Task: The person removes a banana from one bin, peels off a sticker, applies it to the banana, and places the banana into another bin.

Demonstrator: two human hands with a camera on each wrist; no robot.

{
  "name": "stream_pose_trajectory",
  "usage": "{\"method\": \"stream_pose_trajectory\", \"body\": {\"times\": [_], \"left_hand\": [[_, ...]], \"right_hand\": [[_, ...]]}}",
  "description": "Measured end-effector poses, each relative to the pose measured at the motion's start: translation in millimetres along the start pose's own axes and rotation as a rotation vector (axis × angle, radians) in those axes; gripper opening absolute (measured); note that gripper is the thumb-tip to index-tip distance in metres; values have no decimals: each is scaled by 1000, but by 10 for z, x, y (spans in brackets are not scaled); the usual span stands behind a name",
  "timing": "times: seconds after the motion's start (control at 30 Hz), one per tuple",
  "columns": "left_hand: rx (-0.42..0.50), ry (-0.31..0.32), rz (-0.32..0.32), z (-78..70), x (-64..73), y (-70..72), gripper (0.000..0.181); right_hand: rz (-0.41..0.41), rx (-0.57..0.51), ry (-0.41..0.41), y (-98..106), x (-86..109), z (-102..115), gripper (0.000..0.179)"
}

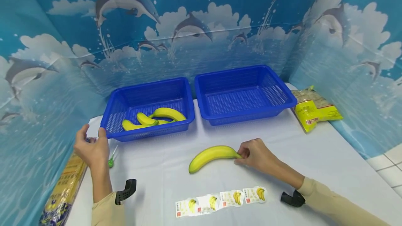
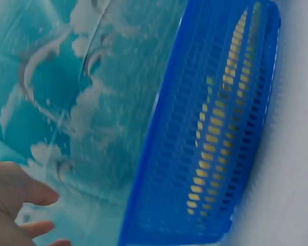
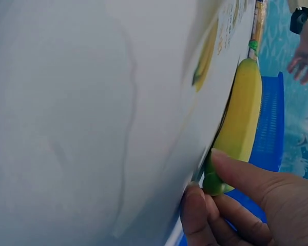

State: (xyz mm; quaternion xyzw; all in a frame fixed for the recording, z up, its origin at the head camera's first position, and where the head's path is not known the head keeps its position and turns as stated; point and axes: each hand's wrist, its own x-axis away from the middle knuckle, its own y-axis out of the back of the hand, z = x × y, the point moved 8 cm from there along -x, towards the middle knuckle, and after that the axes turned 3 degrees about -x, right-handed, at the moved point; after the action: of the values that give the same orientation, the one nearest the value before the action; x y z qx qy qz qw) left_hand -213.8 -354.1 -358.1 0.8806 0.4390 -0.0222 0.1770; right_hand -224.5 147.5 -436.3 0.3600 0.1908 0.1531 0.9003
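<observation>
Yellow bananas [image 1: 211, 154]: 4, right hand [image 1: 257, 155] pinches 1 | baskets [image 1: 246, 116]: 2 | labels [image 1: 230, 198]: 4

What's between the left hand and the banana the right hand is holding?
Head view: the green lollipop, close to the left hand, then bare white cloth up to the banana.

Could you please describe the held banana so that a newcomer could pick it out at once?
Start at the two blue baskets and look at the white tabletop in front. Between the baskets and the row of banana labels is a curved yellow banana, its thin end pinched by the right hand. Unlike the other bananas, in the left basket, it is outside any basket.
</observation>
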Motion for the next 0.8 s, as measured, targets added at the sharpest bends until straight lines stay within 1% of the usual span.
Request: {"method": "stream_pose_trajectory", "body": {"times": [0.03,0.07,0.1,0.13,0.17,0.2,0.23,0.3,0.4,0.47,0.5,0.57,0.63,0.67,0.73,0.8], "left_hand": [[29,-77,-48,-108,65,30,50],[43,-151,-80,-214,139,46,46],[51,-226,-94,-319,218,47,41],[63,-294,-82,-409,296,34,37],[61,-353,-42,-486,372,1,33],[58,-398,27,-541,445,-53,30],[51,-426,127,-571,515,-126,28],[9,-453,378,-575,677,-300,23],[-96,-448,802,-445,981,-585,18],[-176,-441,1038,-317,1204,-710,18],[-216,-437,1132,-247,1306,-752,19],[-259,-421,1284,-122,1480,-818,19],[-280,-413,1392,-13,1623,-861,19],[-283,-408,1433,34,1685,-879,19],[-289,-409,1495,118,1803,-905,20],[-303,-441,1540,178,1924,-914,24]], "right_hand": [[7,3,-2,-6,-1,3,22],[14,2,-4,-12,-3,8,23],[20,1,-6,-17,-5,12,23],[26,-1,-9,-22,-7,13,23],[30,1,-11,-25,-9,13,24],[34,3,-11,-28,-9,14,25],[37,5,-10,-30,-9,18,26],[43,5,0,-37,-8,26,27],[41,10,19,-33,-7,35,30],[44,10,29,-38,-5,40,31],[44,13,31,-39,-5,40,32],[44,14,30,-43,-6,39,33],[45,15,27,-48,-11,36,33],[45,13,25,-50,-13,33,33],[43,9,24,-53,-15,31,33],[47,1,26,-61,-16,33,33]]}}
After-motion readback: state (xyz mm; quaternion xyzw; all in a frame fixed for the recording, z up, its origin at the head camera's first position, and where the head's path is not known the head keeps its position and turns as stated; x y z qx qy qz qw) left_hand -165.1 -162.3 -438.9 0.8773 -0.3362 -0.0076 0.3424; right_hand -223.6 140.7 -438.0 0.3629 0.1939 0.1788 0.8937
